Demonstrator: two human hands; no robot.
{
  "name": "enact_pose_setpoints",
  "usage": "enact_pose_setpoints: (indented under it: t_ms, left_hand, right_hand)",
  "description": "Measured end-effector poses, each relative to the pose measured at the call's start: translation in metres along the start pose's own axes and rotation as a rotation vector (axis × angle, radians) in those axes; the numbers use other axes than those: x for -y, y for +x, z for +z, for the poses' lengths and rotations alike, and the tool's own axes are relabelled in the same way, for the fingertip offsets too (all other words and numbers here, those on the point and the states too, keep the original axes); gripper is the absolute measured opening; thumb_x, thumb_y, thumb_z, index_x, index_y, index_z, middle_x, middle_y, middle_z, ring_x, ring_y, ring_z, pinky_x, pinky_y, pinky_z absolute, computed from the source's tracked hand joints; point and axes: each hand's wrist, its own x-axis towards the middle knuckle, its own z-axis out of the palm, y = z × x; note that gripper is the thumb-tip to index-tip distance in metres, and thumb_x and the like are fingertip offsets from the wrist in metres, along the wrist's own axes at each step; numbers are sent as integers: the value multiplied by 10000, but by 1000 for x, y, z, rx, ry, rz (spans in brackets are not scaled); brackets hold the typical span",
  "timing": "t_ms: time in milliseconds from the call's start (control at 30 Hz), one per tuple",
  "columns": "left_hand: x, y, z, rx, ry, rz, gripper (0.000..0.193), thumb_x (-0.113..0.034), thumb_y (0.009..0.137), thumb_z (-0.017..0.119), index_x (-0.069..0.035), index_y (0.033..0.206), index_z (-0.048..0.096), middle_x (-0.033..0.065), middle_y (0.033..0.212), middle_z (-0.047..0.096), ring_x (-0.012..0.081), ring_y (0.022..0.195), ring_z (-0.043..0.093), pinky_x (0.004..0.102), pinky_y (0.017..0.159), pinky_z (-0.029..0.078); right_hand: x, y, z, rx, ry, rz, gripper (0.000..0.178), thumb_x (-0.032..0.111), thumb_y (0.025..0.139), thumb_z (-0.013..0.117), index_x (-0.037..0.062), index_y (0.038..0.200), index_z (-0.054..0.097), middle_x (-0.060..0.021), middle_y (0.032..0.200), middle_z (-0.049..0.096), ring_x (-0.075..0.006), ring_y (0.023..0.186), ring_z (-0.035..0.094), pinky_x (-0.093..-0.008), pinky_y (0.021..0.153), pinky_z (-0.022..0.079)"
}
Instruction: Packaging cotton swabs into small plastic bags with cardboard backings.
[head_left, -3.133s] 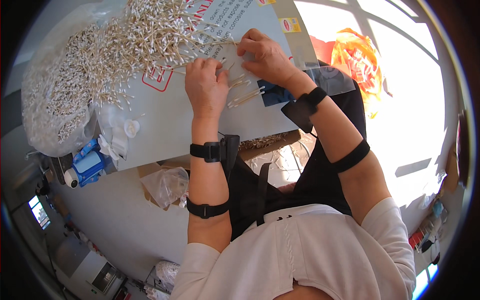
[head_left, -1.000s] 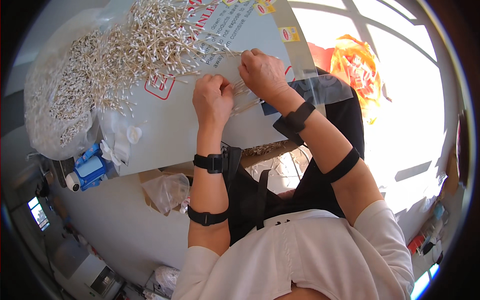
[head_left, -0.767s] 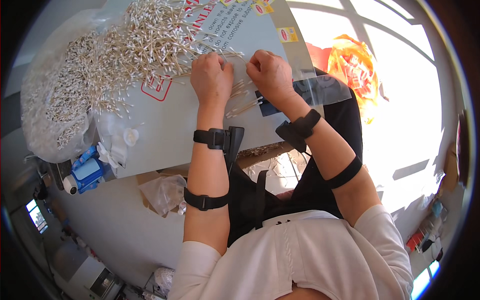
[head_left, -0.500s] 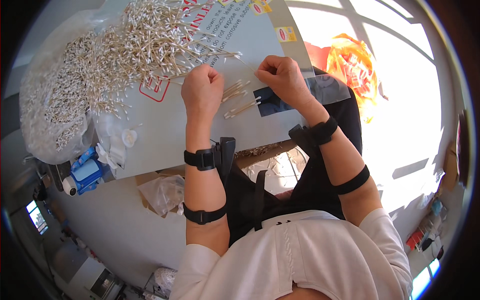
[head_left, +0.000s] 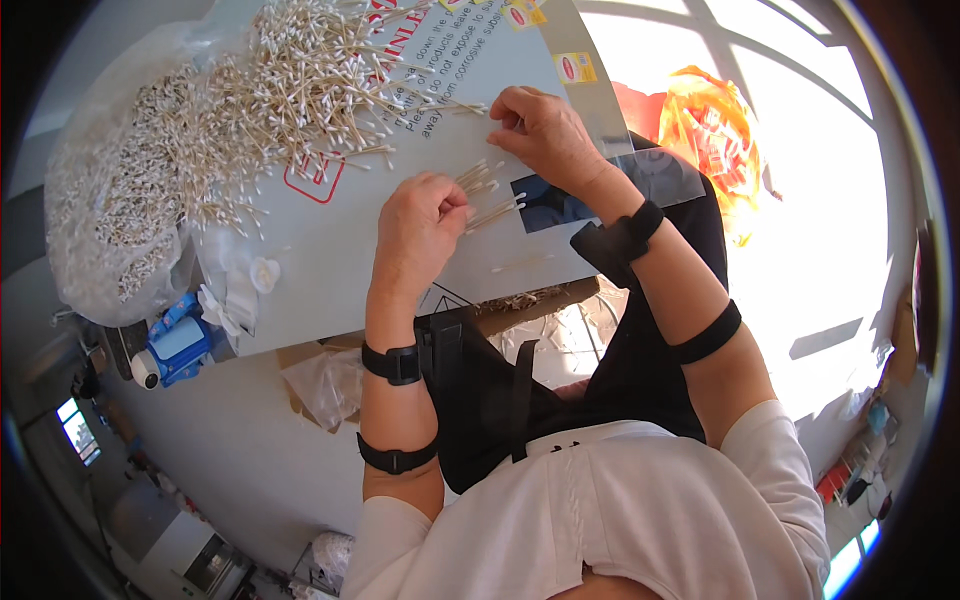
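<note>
Cotton swabs (head_left: 310, 90) with pale sticks and white tips lie in a big loose heap on the grey printed tabletop (head_left: 340, 265). My left hand (head_left: 420, 225) is closed in a pinch just beside a small row of swabs (head_left: 482, 180); whatever its fingers hold is hidden. Farther right, my right hand (head_left: 550, 135) is curled, with thumb and forefinger slightly apart and nothing visible between them. Its fingertips are close to a stray swab at the heap's right edge. A clear plastic sleeve with a dark panel (head_left: 545, 205) lies below that hand, overlapped by swab tips.
A clear plastic bag (head_left: 75, 235) full of swabs sits at the left. A blue-and-white container (head_left: 180, 345) is by the table's left corner. Small yellow-and-white packets (head_left: 575, 68) lie along the far right edge. Beyond it is an orange bag (head_left: 715, 135).
My left hand has come down and slightly right, closer to the small row of swabs. My right hand has moved up and left toward the heap, its pinch loosened.
</note>
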Motion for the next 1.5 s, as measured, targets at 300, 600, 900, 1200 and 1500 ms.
enact_pose_setpoints:
  t_ms: [300, 600, 900, 1200, 1500]
  left_hand:
    - [-14, -11, 36, -5, 279, 455, 295, -79, 611, 795, -51, 827, 596, 74, 806, 549, 267, 816, 536, 375, 719, 462]
    - [-18, -43, 65, -122, 239, 580, 276, -125, 627, 789, -53, 808, 592, 76, 836, 564, 286, 838, 529, 379, 721, 429]
    - [29, -10, 45, -575, 130, 288, 347, -57, 710, 719, -46, 1028, 580, 117, 1043, 565, 325, 991, 511, 431, 868, 428]
    - [40, 7, 51, -702, 163, 221, 436, -136, 721, 706, -67, 1139, 601, 136, 1114, 545, 344, 1056, 480, 456, 912, 389]
    - [40, 2, 52, -668, 321, 197, 466, -315, 854, 648, -79, 1252, 596, 89, 1172, 538, 297, 1099, 467, 430, 970, 348]
  right_hand:
    - [-23, 31, 16, -49, -420, -215, 117, 210, 841, 639, 94, 843, 624, -64, 859, 625, -313, 772, 630, -411, 675, 493]
    - [-25, 33, 14, -50, -433, -156, 123, 188, 837, 631, 69, 807, 617, -92, 854, 625, -330, 775, 620, -411, 688, 489]
    - [-4, -6, -16, 365, -163, -151, 127, 178, 806, 652, 54, 832, 645, -119, 846, 638, -334, 820, 622, -422, 724, 488]
    - [-7, 38, 13, -60, -128, -194, 151, 153, 791, 693, 45, 882, 641, -104, 835, 618, -283, 756, 615, -333, 705, 488]
    - [7, -22, -2, 234, -331, -171, 95, 109, 740, 678, 45, 739, 608, -96, 807, 613, -305, 742, 611, -394, 658, 482]
